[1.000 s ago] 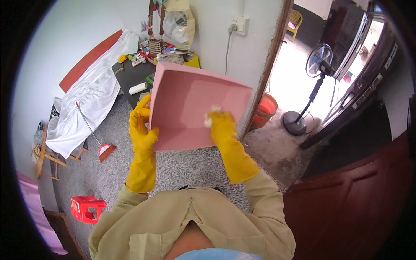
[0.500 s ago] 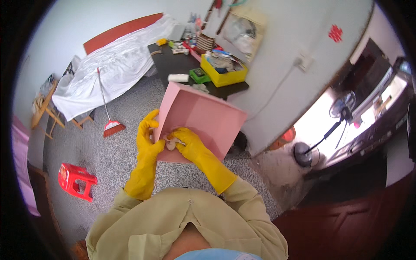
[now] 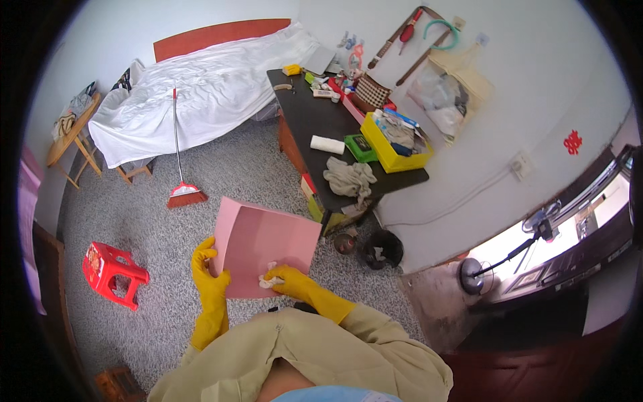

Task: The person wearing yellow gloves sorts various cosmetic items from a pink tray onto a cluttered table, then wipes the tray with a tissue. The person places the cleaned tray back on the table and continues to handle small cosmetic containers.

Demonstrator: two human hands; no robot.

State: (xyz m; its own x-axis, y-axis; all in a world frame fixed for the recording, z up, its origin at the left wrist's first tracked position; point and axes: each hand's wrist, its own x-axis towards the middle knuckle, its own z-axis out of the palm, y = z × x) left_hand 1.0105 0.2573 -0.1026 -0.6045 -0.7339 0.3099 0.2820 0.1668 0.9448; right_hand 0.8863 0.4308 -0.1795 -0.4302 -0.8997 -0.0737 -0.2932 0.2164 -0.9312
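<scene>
A: I log 2 gloved hands. Left hand (image 3: 209, 281) grips the left edge of the pink tray (image 3: 268, 246), held tilted above the floor.
B: Right hand (image 3: 289, 281)?
A: Closed on a white cloth (image 3: 270, 278), pressed to the tray. Beyond: red stool (image 3: 110, 269), broom (image 3: 181, 164), dark table (image 3: 321, 130). Nothing blocks my view.

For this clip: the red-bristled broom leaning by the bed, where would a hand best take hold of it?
Probably mid-shaft on the broom with the red bristle head and long thin handle. It stands nearly upright, head on the speckled floor, top against the white-sheeted bed. Come from the open floor side and wrap the grip round the bare handle.
</scene>
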